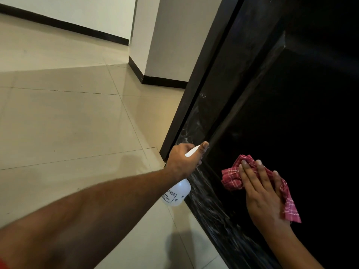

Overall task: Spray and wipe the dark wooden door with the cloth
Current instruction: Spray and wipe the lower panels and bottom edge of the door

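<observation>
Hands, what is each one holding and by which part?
Left hand grips the spray bottle by its neck; right hand presses the red cloth against the door.

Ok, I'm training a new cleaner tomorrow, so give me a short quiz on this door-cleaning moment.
1. True or false: the left hand grips the spray bottle.
2. Where is the red checked cloth? A) draped over the spray bottle B) under the right hand, pressed against the dark door C) held in the left hand
3. Fill in: the whitish streaks on the door lie beside the ____ hand.

Key: 1 true; 2 B; 3 left.
</observation>
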